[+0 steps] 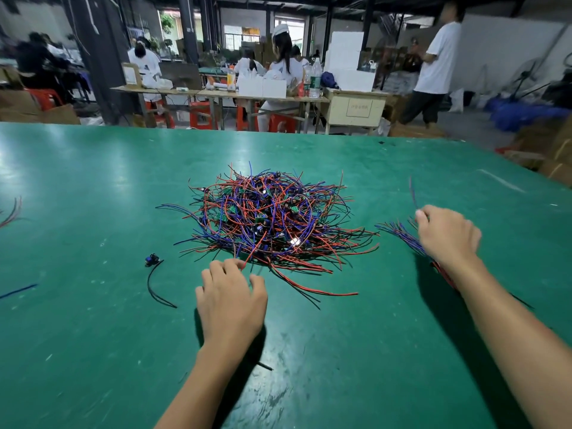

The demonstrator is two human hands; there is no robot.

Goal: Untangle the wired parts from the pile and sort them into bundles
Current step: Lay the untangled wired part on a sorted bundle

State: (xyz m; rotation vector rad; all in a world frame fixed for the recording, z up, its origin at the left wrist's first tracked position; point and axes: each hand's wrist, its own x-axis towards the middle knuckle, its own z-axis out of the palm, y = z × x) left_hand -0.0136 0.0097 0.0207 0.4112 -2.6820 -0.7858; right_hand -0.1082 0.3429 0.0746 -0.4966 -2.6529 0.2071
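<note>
A tangled pile of red, blue and black wired parts (272, 221) with small green boards lies in the middle of the green table (93, 187). My left hand (230, 297) rests at the pile's near edge, fingers curled, fingertips touching a red wire there. My right hand (445, 235) is to the right of the pile, over a laid-out bundle of blue and red wires (399, 232); it pinches a thin wire that sticks up above the thumb. The bundle's near end is hidden under my right forearm.
A single blue part with a black wire (154, 274) lies left of my left hand. Loose wires (12, 212) sit at the far left edge, and a blue wire (18, 291) below them. Beyond the table's far edge, people work at benches.
</note>
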